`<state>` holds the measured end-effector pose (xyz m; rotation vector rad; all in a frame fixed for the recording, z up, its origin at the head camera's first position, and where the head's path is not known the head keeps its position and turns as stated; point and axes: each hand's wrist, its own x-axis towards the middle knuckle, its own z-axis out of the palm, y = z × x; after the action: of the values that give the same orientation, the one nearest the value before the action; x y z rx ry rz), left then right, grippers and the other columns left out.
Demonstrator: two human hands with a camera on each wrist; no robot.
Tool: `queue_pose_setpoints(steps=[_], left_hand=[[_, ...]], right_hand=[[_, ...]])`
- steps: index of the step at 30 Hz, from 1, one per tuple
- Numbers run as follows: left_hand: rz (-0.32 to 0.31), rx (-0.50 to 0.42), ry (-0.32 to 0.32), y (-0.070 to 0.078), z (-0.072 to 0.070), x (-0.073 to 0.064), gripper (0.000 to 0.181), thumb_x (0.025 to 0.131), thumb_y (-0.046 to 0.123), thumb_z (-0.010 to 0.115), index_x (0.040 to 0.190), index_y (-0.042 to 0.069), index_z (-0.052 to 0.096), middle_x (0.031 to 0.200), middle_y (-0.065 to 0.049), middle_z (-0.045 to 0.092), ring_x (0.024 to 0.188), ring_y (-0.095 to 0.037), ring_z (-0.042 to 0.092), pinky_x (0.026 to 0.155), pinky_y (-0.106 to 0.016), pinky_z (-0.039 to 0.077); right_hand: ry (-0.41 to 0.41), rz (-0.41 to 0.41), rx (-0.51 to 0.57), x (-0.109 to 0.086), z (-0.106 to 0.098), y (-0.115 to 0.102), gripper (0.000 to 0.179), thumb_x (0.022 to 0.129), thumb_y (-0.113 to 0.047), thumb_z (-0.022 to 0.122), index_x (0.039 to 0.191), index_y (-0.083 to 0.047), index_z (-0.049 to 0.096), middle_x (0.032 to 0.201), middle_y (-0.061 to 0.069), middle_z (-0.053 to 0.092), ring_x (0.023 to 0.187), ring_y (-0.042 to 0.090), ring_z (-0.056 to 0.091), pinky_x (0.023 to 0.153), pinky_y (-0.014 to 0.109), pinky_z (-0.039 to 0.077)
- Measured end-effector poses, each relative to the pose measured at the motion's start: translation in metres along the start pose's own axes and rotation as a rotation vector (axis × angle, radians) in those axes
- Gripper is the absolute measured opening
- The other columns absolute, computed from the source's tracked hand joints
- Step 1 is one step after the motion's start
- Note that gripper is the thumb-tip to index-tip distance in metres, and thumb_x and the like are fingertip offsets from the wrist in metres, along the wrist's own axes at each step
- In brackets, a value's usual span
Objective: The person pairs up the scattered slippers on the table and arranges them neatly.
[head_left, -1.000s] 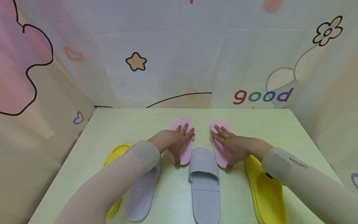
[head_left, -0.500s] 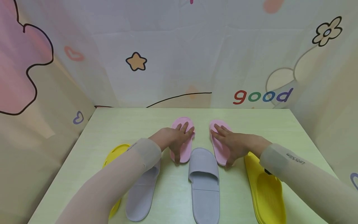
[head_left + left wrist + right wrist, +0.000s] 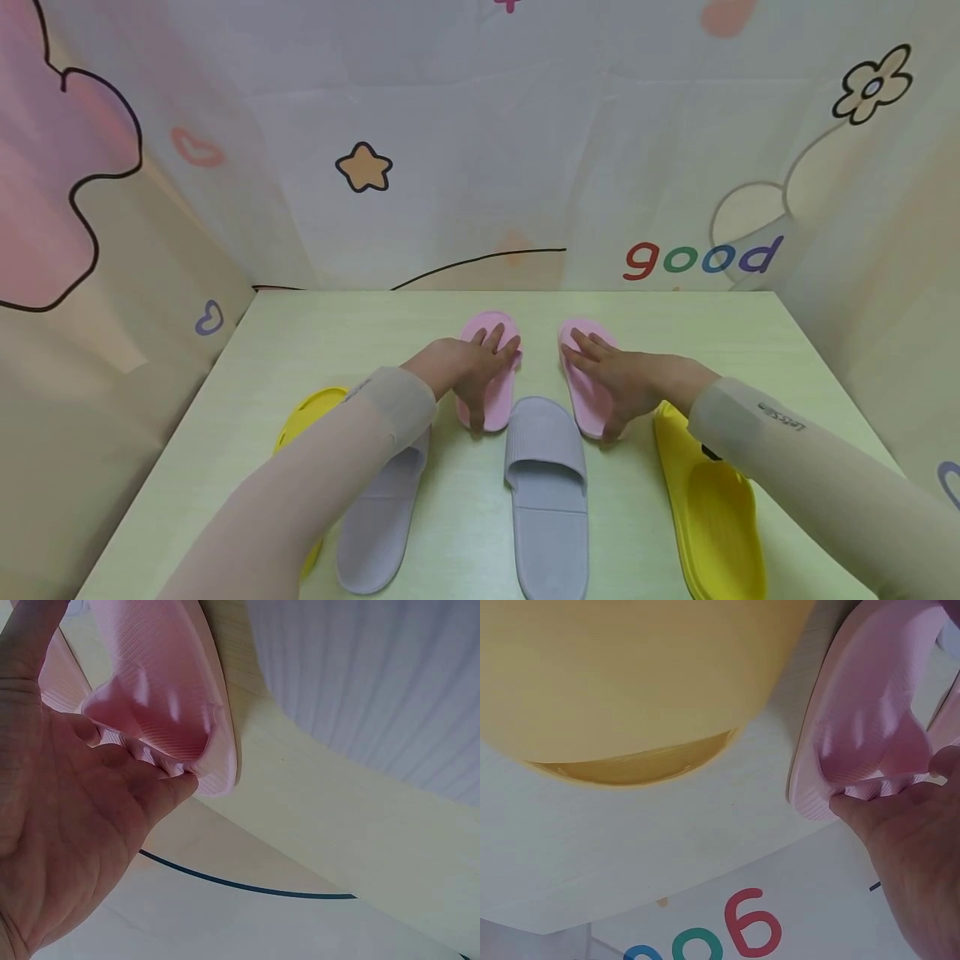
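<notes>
Your L hand (image 3: 480,367) is on the L pink slipper (image 3: 501,402), fwd & a bit L of the mid gray slipper (image 3: 551,500); fingers spread over the strap, thumb twd the heel, nothing clenched. Your R hand (image 3: 621,375) does the same on the R pink slipper (image 3: 592,404), fwd & R of mid gray: fingers fanned on the strap, thumb down near the heel. Wrist views show fingertips touching both straps; how hard you're pressing, can't tell. Both pinks lie sole-down, toes pointing fwd of mid gray, heels just beside its toe, L & R; can't tell if they touch it. Other gray slipper (image 3: 375,533) is L of mid gray, partly under your L sleeve (image 3: 300,500). L yellow slipper (image 3: 306,417) is further L of mid gray, mostly hidden by same sleeve. R yellow slipper (image 3: 720,525) is well R of mid gray, toe end partly behind your R sleeve (image 3: 817,483). All on the pale tabletop (image 3: 345,325), w/ a printed cloth (image 3: 480,167) upright beyond, fwd of mid gray.
</notes>
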<state>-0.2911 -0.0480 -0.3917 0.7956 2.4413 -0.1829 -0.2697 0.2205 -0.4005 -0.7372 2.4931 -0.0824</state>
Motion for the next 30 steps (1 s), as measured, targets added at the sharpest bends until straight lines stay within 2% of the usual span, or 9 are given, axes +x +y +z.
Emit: queue_pose_setpoints(steps=[14,30], left_hand=[[-0.018,-0.020,0.016,-0.003,-0.003,0.006,0.150,0.066,0.048,0.097,0.167,0.021,-0.010,0.174,-0.016,-0.015,0.162,-0.040,-0.001,0.125,-0.064,0.023],[-0.064,-0.010,0.015,-0.003,-0.009,0.012,0.147,0.068,0.047,0.097,0.167,0.024,-0.010,0.175,-0.013,-0.014,0.163,-0.036,0.002,0.125,-0.060,0.028]], right_hand=[[-0.004,0.014,-0.001,0.009,-0.005,0.002,0.137,0.069,-0.047,0.095,0.169,-0.021,0.005,0.176,0.010,-0.011,0.163,0.038,-0.005,0.123,0.069,0.022],[-0.005,0.029,0.000,0.018,-0.009,0.005,0.136,0.070,-0.049,0.094,0.169,-0.020,0.005,0.176,0.012,-0.010,0.162,0.041,-0.002,0.121,0.071,0.023]])
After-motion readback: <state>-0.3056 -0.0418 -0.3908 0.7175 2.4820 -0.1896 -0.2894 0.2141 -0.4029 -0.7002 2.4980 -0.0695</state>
